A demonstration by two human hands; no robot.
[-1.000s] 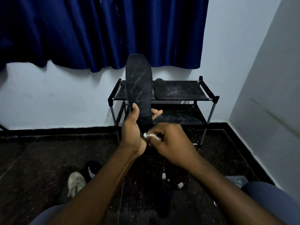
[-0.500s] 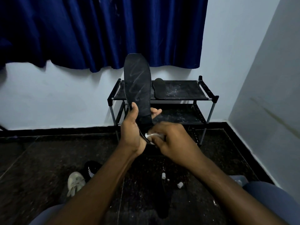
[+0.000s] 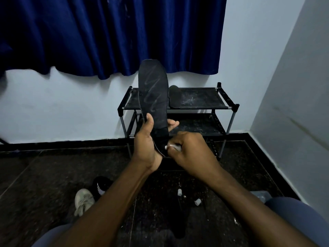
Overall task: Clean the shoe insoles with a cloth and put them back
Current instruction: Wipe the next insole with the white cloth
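My left hand (image 3: 146, 143) grips the heel end of a black insole (image 3: 154, 93) and holds it upright, toe end up; pale wipe streaks show on its face. My right hand (image 3: 188, 150) pinches a small white cloth (image 3: 173, 147) and presses it against the insole's lower heel part. A second black insole (image 3: 175, 97) lies on the top shelf of the black shoe rack (image 3: 204, 99) behind.
A white shoe (image 3: 82, 201) and a black shoe (image 3: 101, 186) lie on the dark floor at lower left. Small white bits (image 3: 179, 192) lie on the floor in front of me. A blue curtain (image 3: 106, 32) hangs above; a wall stands close on the right.
The insole has tilted slightly and its toe end has shifted a little left. My right hand with the cloth has slid a little along the heel area.
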